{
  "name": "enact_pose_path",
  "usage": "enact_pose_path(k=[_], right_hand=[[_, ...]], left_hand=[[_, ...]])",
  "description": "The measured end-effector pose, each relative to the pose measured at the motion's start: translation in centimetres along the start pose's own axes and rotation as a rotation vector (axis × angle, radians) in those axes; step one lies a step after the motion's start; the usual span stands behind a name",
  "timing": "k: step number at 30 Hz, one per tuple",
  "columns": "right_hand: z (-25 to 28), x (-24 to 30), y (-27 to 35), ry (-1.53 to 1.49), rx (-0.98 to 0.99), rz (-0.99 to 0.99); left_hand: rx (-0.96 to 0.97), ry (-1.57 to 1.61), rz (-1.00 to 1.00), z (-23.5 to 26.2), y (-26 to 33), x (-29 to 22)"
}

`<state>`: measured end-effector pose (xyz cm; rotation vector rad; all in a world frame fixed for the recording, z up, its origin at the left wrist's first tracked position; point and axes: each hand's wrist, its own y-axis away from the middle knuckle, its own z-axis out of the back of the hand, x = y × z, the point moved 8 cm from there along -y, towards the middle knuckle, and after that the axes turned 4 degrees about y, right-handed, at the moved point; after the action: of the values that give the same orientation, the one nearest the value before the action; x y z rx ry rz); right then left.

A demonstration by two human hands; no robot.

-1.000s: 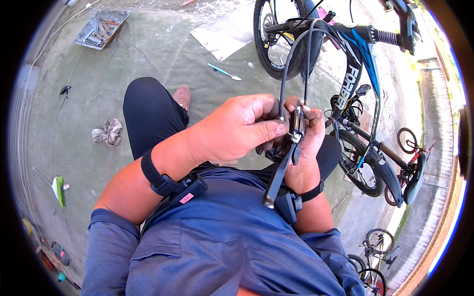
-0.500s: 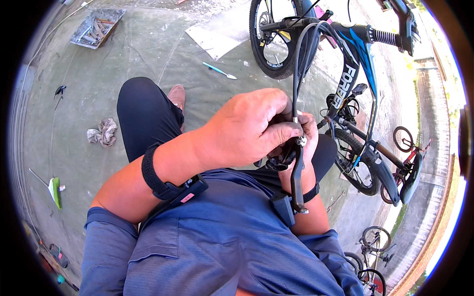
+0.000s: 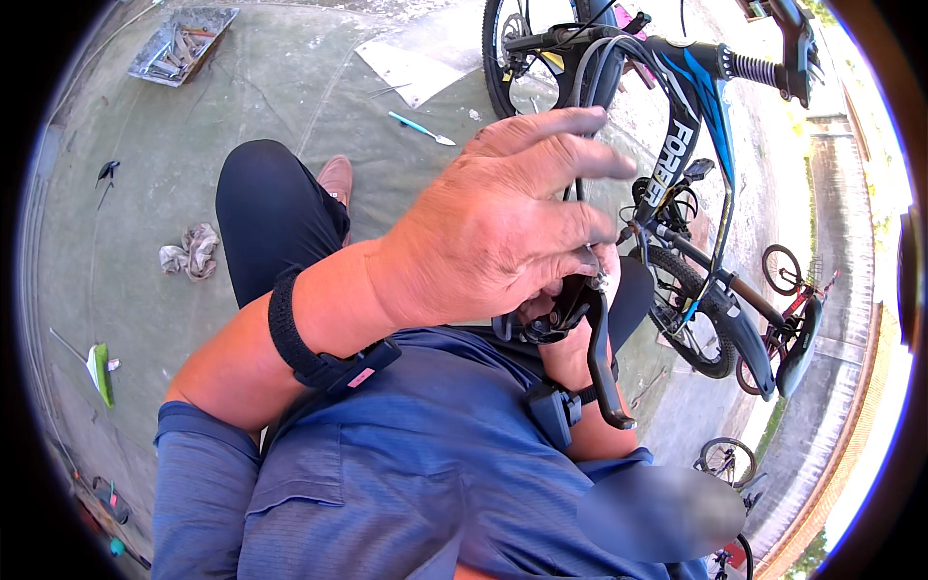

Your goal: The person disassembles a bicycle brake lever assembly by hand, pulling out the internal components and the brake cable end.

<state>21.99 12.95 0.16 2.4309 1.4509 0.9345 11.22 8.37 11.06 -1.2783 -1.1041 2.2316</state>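
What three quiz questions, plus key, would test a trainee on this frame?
1. Multiple choice: at the bicycle brake lever, which hand partly hides the other from the camera?
A) right
B) left
C) neither

2. True or false: the crumpled grey rag lies inside the metal tool tray.

3. Fill in: the slim tool with a white tip, lying on the green ground sheet, has a ____ handle.

Key:
1. B: the left hand covers part of the right hand.
2. False: it lies on the sheet.
3. Turquoise.
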Motion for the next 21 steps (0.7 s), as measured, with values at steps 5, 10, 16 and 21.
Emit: enact_pose_path(k=[5, 10, 16, 21], right_hand=[[0.8, 0.4, 0.5, 0.094, -0.095, 0.07], [1.3, 1.4, 1.8, 0.054, -0.274, 0.053], [-0.8, 3.1, 4.1, 0.105, -0.004, 0.232], [0.8, 3.5, 5.8, 0.157, 0.019, 0.365]], left_hand=[[0.127, 0.035, -0.035, -1.0, -0.3, -0.6], [0.169, -0.015, -0.04, -1.6, -1.2, -0.4], [0.157, -0.036, -0.076, -1.9, -2.5, -0.5], [0.164, -0.036, -0.061, -2.3, -3.2, -0.7]])
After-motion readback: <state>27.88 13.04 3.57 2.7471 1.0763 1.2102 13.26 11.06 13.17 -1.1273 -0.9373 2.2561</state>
